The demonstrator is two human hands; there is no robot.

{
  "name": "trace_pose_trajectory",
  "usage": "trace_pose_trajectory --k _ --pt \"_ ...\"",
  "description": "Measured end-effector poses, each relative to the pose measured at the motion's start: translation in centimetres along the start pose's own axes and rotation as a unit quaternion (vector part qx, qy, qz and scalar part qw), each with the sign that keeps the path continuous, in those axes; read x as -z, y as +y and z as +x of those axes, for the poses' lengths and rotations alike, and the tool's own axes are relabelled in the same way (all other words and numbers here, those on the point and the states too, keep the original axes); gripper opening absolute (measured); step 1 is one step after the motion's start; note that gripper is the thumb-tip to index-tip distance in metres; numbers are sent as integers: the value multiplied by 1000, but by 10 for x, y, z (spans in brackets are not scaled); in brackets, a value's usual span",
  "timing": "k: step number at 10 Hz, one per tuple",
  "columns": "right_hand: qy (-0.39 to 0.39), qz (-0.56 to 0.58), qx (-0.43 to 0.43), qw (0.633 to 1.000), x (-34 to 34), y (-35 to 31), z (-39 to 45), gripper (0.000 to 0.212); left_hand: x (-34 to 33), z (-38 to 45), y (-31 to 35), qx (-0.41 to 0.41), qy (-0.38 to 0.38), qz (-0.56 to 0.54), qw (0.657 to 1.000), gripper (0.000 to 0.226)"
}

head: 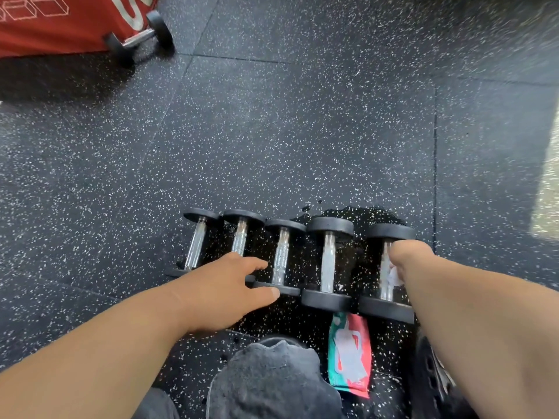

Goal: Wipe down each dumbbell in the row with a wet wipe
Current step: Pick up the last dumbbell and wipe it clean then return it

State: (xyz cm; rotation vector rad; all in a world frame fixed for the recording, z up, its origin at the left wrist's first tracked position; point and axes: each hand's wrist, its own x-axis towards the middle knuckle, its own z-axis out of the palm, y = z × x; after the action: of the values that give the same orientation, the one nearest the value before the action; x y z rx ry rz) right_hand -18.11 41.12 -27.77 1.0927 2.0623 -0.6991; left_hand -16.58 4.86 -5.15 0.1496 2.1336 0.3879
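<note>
My right hand (406,261) is curled round the chrome handle of the rightmost black-ended dumbbell (388,270), the fist closed on the bar with the knuckles up. A crumpled white wet wipe (394,275) shows at the underside of that fist, pressed between my fingers and the metal; how much of the wipe lies under the palm I cannot tell.

My left hand (230,285) is loose and holds nothing. Its fingers are stretched forward and slightly spread, lying over the near end of the second dumbbell from the left (241,237) and reaching toward the near black disc of the middle dumbbell (281,258). The thumb tip rests just beside that disc's rim; whether it truly touches is hard to judge.

The five dumbbells lie side by side in a row on the black rubber floor with white speckles (272,131), handles pointing away from me. The leftmost dumbbell (195,243) and the fourth dumbbell (328,261) are untouched. The floor around and beyond the right two looks darker and wet.

A flat red and green wipe packet (349,358) lies on the floor near my knee, just in front of the fourth dumbbell's near end. A sixth black dumbbell (137,34) sits well apart at upper left, against a red fabric object with white print (66,22).
</note>
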Motion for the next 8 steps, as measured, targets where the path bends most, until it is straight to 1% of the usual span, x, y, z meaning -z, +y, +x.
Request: trace_pose_trajectory --k 1,2,3,4,5,6,7,8 --pt "-16 174 -52 983 6 9 27 27 -1 -1 5 -1 -2 7 1000 74" --pt "-18 364 -92 927 -17 55 127 58 -2 -1 8 -4 -3 13 1000 74" --pt "1 467 -102 878 -10 53 101 33 -3 0 8 -6 -1 13 1000 74" --pt "55 397 -106 910 5 24 28 20 -5 1 6 -1 -3 6 1000 73" --pt "62 442 -134 885 -5 28 43 14 -6 3 5 2 -4 -9 1000 73" --pt "-17 391 -102 914 -10 34 61 24 -5 6 7 -12 10 -34 999 65" --pt "11 419 -106 902 -12 36 65 26 -3 8 8 -25 30 -51 998 62" --pt "32 477 -129 869 -7 33 54 23 -3 10 8 -26 21 -58 998 62"
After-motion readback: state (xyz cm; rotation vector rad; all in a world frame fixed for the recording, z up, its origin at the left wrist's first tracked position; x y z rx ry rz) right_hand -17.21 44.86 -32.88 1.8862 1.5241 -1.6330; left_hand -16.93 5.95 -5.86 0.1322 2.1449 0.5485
